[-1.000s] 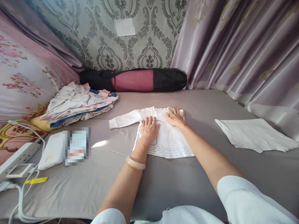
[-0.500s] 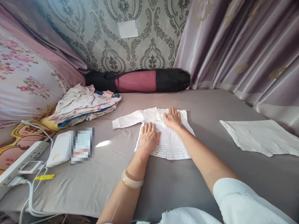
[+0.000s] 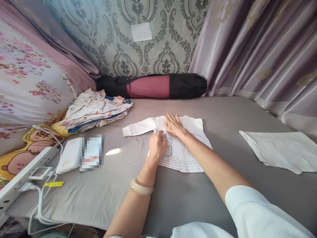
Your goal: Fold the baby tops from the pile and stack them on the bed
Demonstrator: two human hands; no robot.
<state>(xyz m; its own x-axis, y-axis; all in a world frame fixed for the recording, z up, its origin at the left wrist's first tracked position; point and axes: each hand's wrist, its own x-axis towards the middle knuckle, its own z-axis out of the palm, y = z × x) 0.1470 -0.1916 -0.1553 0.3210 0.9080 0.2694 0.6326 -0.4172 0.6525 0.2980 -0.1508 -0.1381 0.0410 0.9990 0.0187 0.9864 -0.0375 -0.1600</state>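
Observation:
A small white long-sleeved shirt (image 3: 187, 150) lies on the grey sheet, printed with a line-drawn bear and rows of lettering. One sleeve stretches out to the left; the other sleeve does not show spread out. At the shirt's left edge, just under the sleeve, my left hand (image 3: 158, 145) has its fingers curled over the cloth, closed on it. My right hand (image 3: 174, 125) rests flat on the upper part of the shirt near the neckline, fingers spread. The bear's left part is hidden behind my left hand.
A folded white garment (image 3: 279, 148) lies on the right. Patterned folded clothes (image 3: 96, 110) are piled at the back left. A power bank (image 3: 70, 155), a blurred packet (image 3: 91, 153) and a power strip (image 3: 29, 178) with cables sit left. A rolled mat bag (image 3: 148, 86) lies along the wall.
My right hand has slid left across the shirt toward the neckline, uncovering its right side. My left hand has gone from lying flat to curled at the edge. The view has shifted slightly.

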